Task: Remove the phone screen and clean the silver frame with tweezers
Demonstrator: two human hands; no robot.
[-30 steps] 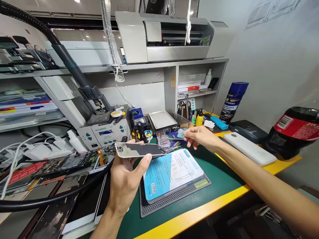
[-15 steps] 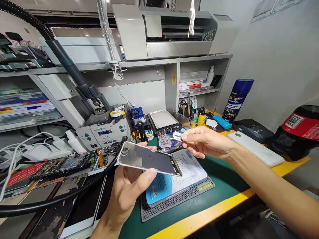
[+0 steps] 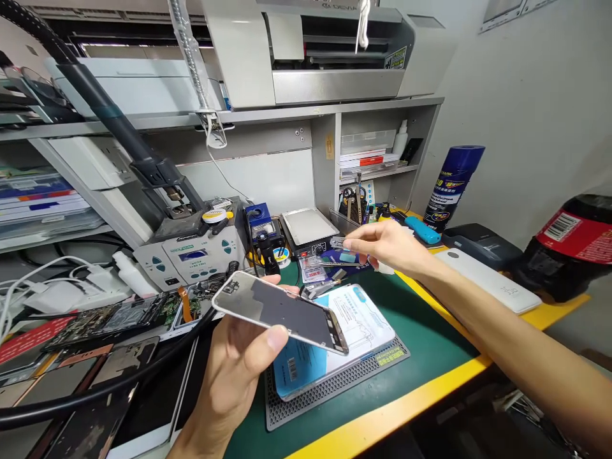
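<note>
My left hand (image 3: 234,376) grips a phone screen (image 3: 291,315) by its near and far edges, thumb on the near side. The screen has a white rim, and its dark back faces up, tilted over a blue-and-white boxed package (image 3: 310,370). Between the thumb and fingers of my right hand (image 3: 382,245) is a thin razor blade (image 3: 337,243), held out over the small tools behind the package. Some fingers of that hand are hidden behind the thumb. Tweezers (image 3: 329,263) lie just below the blade.
A grey perforated mat (image 3: 335,394) lies under the package. To the left stand a soldering station (image 3: 196,255) and phone parts, crossed by a black hose (image 3: 157,366). On the right are a white power bank (image 3: 488,280), a blue spray can (image 3: 454,185) and a cola bottle (image 3: 574,248).
My right hand has moved forward and slightly left with the razor blade, away from the screen. The left hand and screen have shifted slightly left in view as the camera moved.
</note>
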